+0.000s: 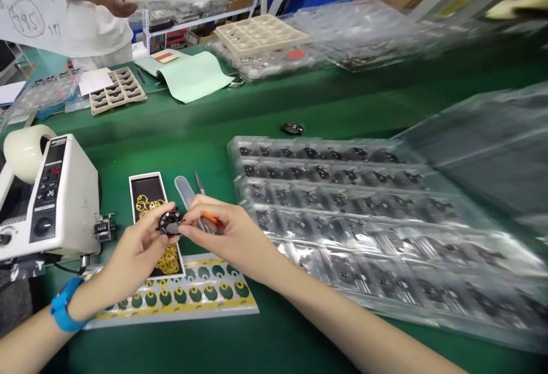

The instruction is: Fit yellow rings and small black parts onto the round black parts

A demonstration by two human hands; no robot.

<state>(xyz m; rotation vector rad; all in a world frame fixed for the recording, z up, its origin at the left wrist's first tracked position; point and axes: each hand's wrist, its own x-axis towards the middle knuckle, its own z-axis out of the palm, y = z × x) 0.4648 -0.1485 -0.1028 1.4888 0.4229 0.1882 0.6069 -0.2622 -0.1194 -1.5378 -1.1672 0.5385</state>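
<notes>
Both hands pinch one small black round part (170, 222), left hand (136, 248) gripping its rim, right hand (231, 236) also clasping an orange tool (211, 218); a loosened pinch could drop it onto the table (180, 140).

At the upper left of the frame, a white paper sheet (29, 5) bears a handwritten, circled number, seemingly "995". The white tape dispenser's (55, 197) red digits are unreadable.
</notes>
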